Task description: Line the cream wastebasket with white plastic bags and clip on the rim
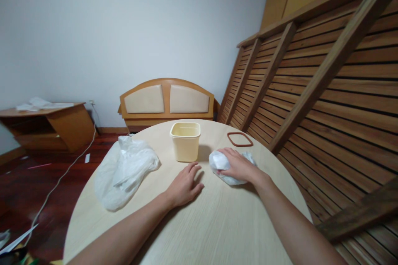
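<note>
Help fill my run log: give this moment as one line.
left hand: near bin; right hand: on crumpled bag; bin: upright; brown frame: right of bin; loose bag: left of bin

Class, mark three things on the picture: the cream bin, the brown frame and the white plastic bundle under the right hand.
Cream bin (186,148), head view: on its front wall.
Brown frame (241,145), head view: on its near edge.
White plastic bundle (218,160), head view: on its uncovered left end.
</note>
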The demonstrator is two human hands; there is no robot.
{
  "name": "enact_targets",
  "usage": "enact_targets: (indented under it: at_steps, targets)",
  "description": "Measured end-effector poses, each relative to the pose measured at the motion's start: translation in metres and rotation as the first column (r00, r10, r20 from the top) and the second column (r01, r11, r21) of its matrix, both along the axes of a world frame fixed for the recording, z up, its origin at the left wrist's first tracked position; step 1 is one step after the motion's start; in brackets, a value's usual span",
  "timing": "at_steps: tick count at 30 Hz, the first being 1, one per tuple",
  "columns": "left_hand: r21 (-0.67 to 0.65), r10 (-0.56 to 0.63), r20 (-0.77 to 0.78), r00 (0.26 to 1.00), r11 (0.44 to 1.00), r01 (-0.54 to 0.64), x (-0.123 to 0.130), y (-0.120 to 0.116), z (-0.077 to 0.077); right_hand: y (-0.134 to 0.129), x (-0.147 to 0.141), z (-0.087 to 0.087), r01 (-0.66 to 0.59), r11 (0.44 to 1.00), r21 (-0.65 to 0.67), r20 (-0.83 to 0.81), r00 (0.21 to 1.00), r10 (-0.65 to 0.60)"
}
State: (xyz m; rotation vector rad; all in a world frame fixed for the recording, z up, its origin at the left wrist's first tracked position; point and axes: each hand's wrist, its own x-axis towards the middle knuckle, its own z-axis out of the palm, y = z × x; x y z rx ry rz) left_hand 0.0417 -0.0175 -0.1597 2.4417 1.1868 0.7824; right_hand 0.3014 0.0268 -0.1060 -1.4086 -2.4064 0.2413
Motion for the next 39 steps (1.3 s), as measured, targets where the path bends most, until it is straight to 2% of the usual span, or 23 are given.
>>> enact_targets:
  at_steps: [2, 5, 10, 12, 15, 20, 24, 26, 28, 30, 32, 34, 36, 39]
  targets:
    - [0.010, 0.011, -0.044, 0.999, 1.000, -0.010, -0.001, 0.001, 0.000, 0.006, 0.013, -0.002, 0.141, 0.990, 0.012, 0.047, 0.989, -0.142]
    - [0.018, 0.011, -0.080, 0.997, 1.000, -0.010, -0.001, 0.000, 0.001, 0.014, 0.032, -0.008, 0.350, 0.936, 0.036, 0.098, 0.931, -0.352]
    - [0.023, -0.003, -0.116, 0.993, 1.000, 0.006, -0.001, -0.001, 0.001, 0.026, 0.056, -0.019, 0.656, 0.749, 0.093, 0.071, 0.746, -0.662]
    - [0.026, -0.006, -0.129, 0.992, 1.000, 0.010, -0.001, -0.001, 0.001, 0.030, 0.061, -0.022, 0.727, 0.678, 0.109, 0.048, 0.678, -0.734]
    - [0.030, -0.008, -0.137, 0.991, 0.999, 0.012, -0.002, -0.001, 0.001, 0.035, 0.065, -0.026, 0.782, 0.613, 0.116, 0.022, 0.615, -0.788]
    - [0.037, -0.009, -0.124, 0.992, 0.999, 0.014, -0.003, -0.001, 0.001, 0.036, 0.065, -0.027, 0.802, 0.583, 0.132, -0.008, 0.589, -0.808]
    - [0.030, -0.020, -0.122, 0.992, 0.999, 0.024, -0.004, -0.003, 0.006, 0.032, 0.058, -0.022, 0.771, 0.597, 0.221, -0.025, 0.617, -0.787]
    - [0.019, 0.025, -0.098, 0.995, 1.000, -0.023, -0.006, -0.002, 0.012, 0.031, 0.050, -0.019, 0.733, 0.618, 0.283, -0.040, 0.653, -0.756]
    - [0.015, 0.171, 0.008, 0.985, 0.985, -0.171, -0.010, 0.002, 0.017, 0.030, 0.040, -0.017, 0.661, 0.678, 0.321, -0.059, 0.729, -0.682]
    - [0.014, 0.364, 0.202, 0.909, 0.927, -0.375, -0.015, 0.010, 0.020, 0.029, 0.025, -0.016, 0.531, 0.786, 0.316, -0.086, 0.842, -0.533]
    - [0.000, 0.488, 0.394, 0.779, 0.848, -0.530, -0.021, 0.021, 0.018, 0.027, 0.006, -0.019, 0.362, 0.891, 0.273, -0.132, 0.932, -0.338]
    - [-0.043, 0.532, 0.493, 0.688, 0.806, -0.591, -0.027, 0.032, 0.013, 0.023, -0.017, -0.026, 0.228, 0.952, 0.205, -0.220, 0.959, -0.182]
    - [-0.112, 0.544, 0.521, 0.658, 0.808, -0.579, -0.030, 0.040, 0.005, 0.015, -0.040, -0.034, 0.120, 0.988, 0.093, -0.328, 0.941, -0.083]
    - [-0.206, 0.524, 0.519, 0.675, 0.843, -0.496, -0.031, 0.047, -0.006, 0.003, -0.070, -0.046, -0.001, 0.997, -0.080, -0.410, 0.912, -0.032]
